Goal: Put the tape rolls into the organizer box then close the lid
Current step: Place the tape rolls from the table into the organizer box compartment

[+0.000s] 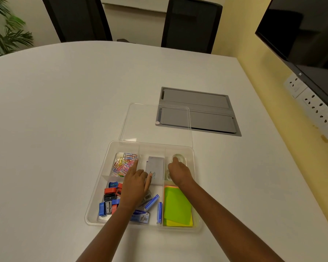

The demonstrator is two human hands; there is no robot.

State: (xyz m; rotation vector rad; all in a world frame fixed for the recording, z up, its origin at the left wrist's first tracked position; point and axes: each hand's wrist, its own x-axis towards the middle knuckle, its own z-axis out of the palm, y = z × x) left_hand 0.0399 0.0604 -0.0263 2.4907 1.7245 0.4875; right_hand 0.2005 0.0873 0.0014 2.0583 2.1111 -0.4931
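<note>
The clear organizer box (95,201) sits on the white table near me, and its clear lid (155,122) lies flat behind it. Two clear tape rolls are in the back right compartment: one (181,157) at the far end, one (167,175) closer to me. My right hand (179,173) is palm down in that compartment, a fingertip touching the far roll and the thumb side against the near roll; its grip is hidden. My left hand (135,183) rests over the box's middle with fingers spread, holding nothing.
Other compartments hold coloured paper clips (122,163), a grey box (155,170), sharpeners (110,201), blue staple boxes (151,202) and green and yellow sticky notes (177,208). A grey cable hatch (201,110) is set in the table behind the lid. Chairs stand beyond the far edge.
</note>
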